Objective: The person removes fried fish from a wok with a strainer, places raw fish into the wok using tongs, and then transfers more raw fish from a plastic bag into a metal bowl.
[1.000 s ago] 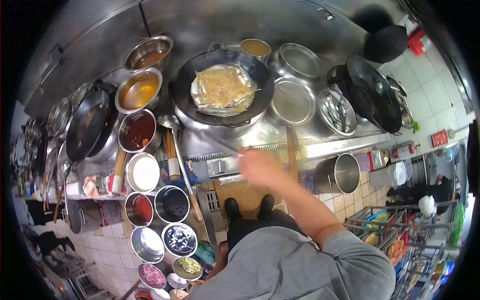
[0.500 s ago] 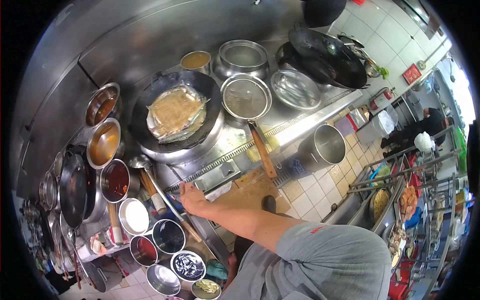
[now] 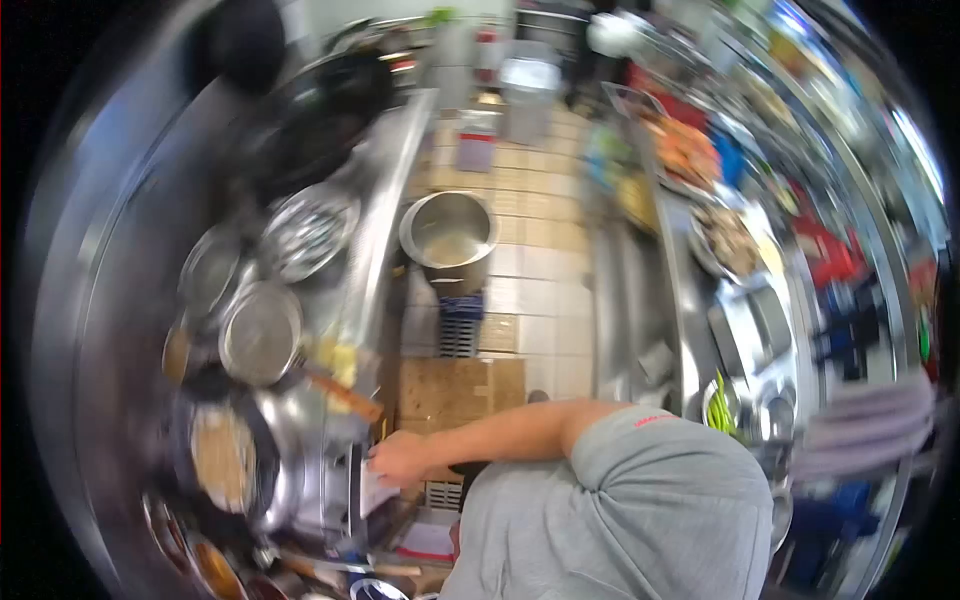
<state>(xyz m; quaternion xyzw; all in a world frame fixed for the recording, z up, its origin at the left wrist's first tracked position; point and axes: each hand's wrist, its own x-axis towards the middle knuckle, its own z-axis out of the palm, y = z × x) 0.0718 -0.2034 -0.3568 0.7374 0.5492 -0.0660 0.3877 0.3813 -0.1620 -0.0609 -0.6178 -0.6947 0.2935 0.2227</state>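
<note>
White cloth (image 3: 374, 492) beside right fingers (image 3: 382, 463)

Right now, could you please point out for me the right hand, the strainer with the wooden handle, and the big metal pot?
Right hand (image 3: 402, 459): head view, middle of the hand.
Strainer (image 3: 261, 334): head view, middle of its mesh.
Big metal pot (image 3: 447, 223): head view, inside wall.

no legible txt, red ltrs (image 3: 655, 421) on grey slv (image 3: 622, 455), blurred
</note>
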